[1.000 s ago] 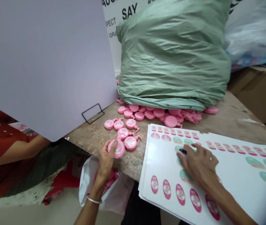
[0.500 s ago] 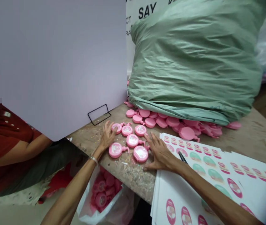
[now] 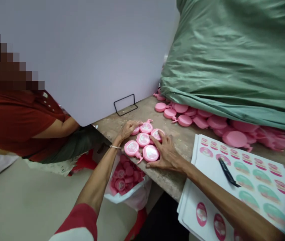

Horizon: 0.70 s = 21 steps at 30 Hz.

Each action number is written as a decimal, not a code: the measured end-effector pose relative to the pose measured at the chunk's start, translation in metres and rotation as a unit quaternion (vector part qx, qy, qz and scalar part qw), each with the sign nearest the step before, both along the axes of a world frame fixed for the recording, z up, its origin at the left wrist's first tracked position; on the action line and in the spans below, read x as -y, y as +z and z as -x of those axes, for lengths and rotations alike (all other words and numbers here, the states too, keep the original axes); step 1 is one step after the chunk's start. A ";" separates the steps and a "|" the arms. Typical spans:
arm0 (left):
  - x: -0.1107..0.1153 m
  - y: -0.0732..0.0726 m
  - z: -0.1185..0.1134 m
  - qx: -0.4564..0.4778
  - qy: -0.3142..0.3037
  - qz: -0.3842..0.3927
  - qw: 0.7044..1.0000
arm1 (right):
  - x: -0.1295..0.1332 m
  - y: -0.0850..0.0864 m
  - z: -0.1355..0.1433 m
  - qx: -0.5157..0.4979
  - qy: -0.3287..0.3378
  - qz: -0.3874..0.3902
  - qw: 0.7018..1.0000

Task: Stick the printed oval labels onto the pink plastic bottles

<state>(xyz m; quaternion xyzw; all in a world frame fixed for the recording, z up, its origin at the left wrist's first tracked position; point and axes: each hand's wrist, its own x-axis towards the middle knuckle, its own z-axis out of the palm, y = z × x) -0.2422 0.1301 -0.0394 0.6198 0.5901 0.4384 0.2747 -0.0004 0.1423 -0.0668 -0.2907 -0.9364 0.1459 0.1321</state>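
A tight cluster of pink round plastic cases (image 3: 143, 140) with shiny printed stickers on top lies near the table edge. Several have small hooked tails. My left hand (image 3: 128, 130) has its fingers bent round the far-left case (image 3: 135, 130), partly covering it. On the other side, my right hand (image 3: 167, 152) is spread, its fingertips touching the right-hand case (image 3: 157, 134) and its thumb along the near side of the lowest case (image 3: 150, 153). Right of that hand are sheets of oval stickers (image 3: 200, 180), with a black pen-like tool (image 3: 228, 172) on top.
A green fabric sack (image 3: 227, 67) stands on a heap of plain pink cases (image 3: 235, 138) at the back right. A grey panel (image 3: 87, 53) with a wire foot (image 3: 125, 105) separates off a seated person (image 3: 19, 124). Below the edge hangs a white bag (image 3: 142, 194) of pink cases.
My hands have come closer together, and the stickered cases between them now sit packed tightly. The view has turned left, showing more of the seated person and the floor.
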 end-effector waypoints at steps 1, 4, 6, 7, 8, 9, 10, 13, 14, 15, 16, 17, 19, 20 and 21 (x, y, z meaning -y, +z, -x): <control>0.018 0.001 0.004 -0.001 0.015 -0.003 1.000 | 0.013 0.001 0.006 0.001 0.005 0.000 1.000; 0.072 0.003 0.015 -0.002 0.073 -0.018 0.997 | 0.051 0.007 0.026 0.009 0.035 0.005 0.999; 0.106 -0.001 0.019 0.005 0.118 -0.032 0.992 | 0.073 0.009 0.036 0.015 0.054 0.004 0.998; 0.121 -0.005 0.021 0.011 0.143 -0.041 0.989 | 0.084 0.009 0.041 0.016 0.058 -0.001 0.998; 0.134 -0.010 0.021 0.020 0.168 -0.049 0.984 | 0.093 0.007 0.045 0.014 0.061 -0.010 0.998; 0.146 -0.016 0.021 0.030 0.194 -0.057 0.979 | 0.101 0.004 0.047 0.010 0.062 -0.022 0.998; 0.157 -0.023 0.020 0.042 0.219 -0.062 0.973 | 0.108 0.000 0.049 0.007 0.064 -0.037 0.997; 0.182 -0.049 0.013 0.082 0.275 -0.054 0.956 | 0.123 -0.018 0.052 0.000 0.077 -0.104 0.992; 0.188 -0.059 0.009 0.092 0.286 -0.043 0.953 | 0.127 -0.025 0.053 -0.002 0.087 -0.133 0.987; 0.193 -0.068 0.005 0.100 0.294 -0.028 0.950 | 0.129 -0.031 0.053 -0.004 0.101 -0.162 0.982; 0.197 -0.077 0.001 0.104 0.298 -0.012 0.949 | 0.132 -0.037 0.054 -0.006 0.117 -0.189 0.975; 0.200 -0.085 -0.002 0.104 0.300 0.005 0.948 | 0.135 -0.042 0.055 -0.004 0.133 -0.211 0.968; 0.204 -0.096 -0.008 0.094 0.291 0.041 0.951 | 0.141 -0.045 0.057 0.007 0.172 -0.231 0.957; 0.205 -0.099 -0.011 0.085 0.282 0.061 0.954 | 0.145 -0.043 0.057 0.016 0.189 -0.229 0.955; 0.206 -0.100 -0.013 0.076 0.271 0.081 0.956 | 0.148 -0.038 0.056 0.026 0.202 -0.219 0.954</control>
